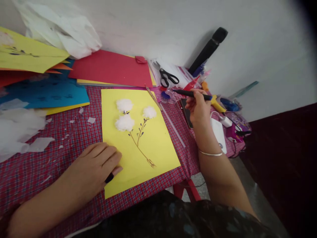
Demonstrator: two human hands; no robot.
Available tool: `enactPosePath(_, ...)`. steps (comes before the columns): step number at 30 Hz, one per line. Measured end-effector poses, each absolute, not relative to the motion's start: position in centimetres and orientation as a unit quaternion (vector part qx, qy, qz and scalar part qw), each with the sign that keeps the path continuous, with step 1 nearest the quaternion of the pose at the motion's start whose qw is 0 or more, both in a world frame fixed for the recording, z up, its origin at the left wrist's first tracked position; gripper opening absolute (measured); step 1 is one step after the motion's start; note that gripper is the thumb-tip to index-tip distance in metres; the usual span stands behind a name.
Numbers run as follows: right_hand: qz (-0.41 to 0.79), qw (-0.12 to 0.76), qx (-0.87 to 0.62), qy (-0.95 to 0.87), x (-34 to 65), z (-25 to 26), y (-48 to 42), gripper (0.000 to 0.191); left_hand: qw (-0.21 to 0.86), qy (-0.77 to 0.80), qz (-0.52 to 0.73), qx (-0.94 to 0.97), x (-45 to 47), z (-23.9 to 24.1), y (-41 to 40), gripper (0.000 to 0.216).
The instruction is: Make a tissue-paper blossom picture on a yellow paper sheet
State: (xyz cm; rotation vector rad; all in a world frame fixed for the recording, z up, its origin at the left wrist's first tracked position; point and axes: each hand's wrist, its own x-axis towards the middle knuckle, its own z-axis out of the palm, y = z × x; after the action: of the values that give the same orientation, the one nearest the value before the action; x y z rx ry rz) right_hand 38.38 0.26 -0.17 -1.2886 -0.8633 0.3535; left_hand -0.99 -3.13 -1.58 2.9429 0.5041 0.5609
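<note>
The yellow sheet (148, 145) is smooth, matt paper, and the three white tufts (124, 123) stuck on it look soft and fluffy, like cotton or shredded tissue. Under it the tabletop wears a woven checked cloth (61, 148), red and dull, littered with thin paper scraps. The pen (190, 94) is black plastic with a faint sheen. The scissors (167, 77) have glossy black plastic handles and bright metal blades. The red sheet (111, 67) and blue sheet (49, 92) are flat matt card. The white tissue (61, 29) is crumpled and slightly translucent. The bangle (210, 153) is thin, shiny metal. The wall (247, 49) is matt white paint.
</note>
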Motion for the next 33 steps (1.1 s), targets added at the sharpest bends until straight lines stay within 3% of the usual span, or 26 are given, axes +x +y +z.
enactPosePath(7,0.178,0.644,-0.611,-0.424,37.8,-1.0,2.1,0.035,0.059,0.172,0.185,0.966,-1.2,-1.9,-3.2,0.030)
enactPosePath(17,0.194,0.582,-0.642,-0.460,36.9,-2.4,3.4,0.035,0.054,0.169,0.165,0.970,-1.3,-1.7,-3.1,0.028)
enactPosePath(25,0.102,0.600,-0.645,-0.463,37.2,-1.7,2.4,0.041,0.049,0.171,0.169,0.969,-1.1,-1.7,-3.2,0.031)
enactPosePath(33,0.091,0.602,-0.635,-0.475,36.5,-2.2,2.0,0.036,0.052,0.173,0.174,0.968,-1.5,-2.1,-3.1,0.030)
